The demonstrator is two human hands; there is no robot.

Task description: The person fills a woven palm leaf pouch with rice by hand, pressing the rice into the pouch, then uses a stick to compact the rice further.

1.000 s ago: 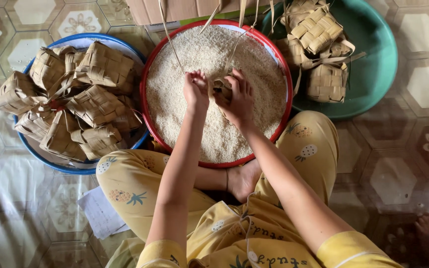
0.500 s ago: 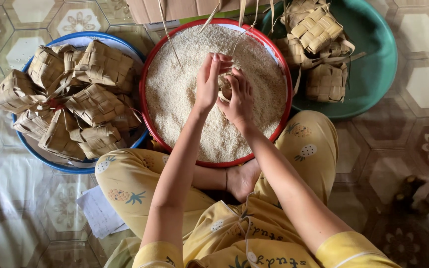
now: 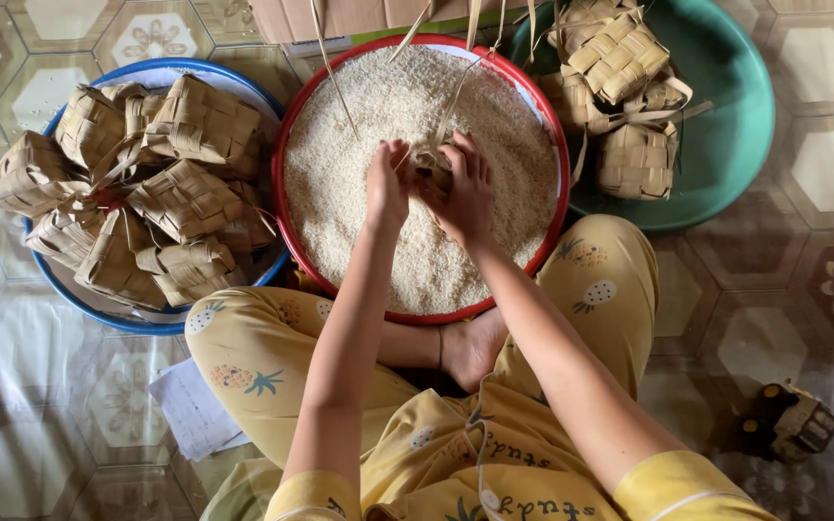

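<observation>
A red-rimmed basin point(image 3: 287, 145) full of white rice point(image 3: 359, 193) sits on the floor in front of my crossed legs. Over the rice both my hands meet on one small woven palm-leaf pouch point(image 3: 430, 160). My left hand point(image 3: 386, 185) pinches its left side, fingers together. My right hand point(image 3: 465, 191) cups the pouch from the right and hides most of it. Long leaf strips point(image 3: 451, 96) trail up from the pouch across the rice.
A blue basin point(image 3: 161, 69) at left holds several woven pouches point(image 3: 185, 198). A green basin point(image 3: 736, 135) at right holds several more pouches point(image 3: 620, 58). A cardboard box point(image 3: 359, 14) lies beyond the rice. A sheet of paper point(image 3: 190, 405) and a small toy vehicle point(image 3: 792, 425) lie on the patterned floor.
My hands have come together around the pouch over the rice; a second ago the left hand was a little apart and higher. The toy vehicle at lower right has come into view.
</observation>
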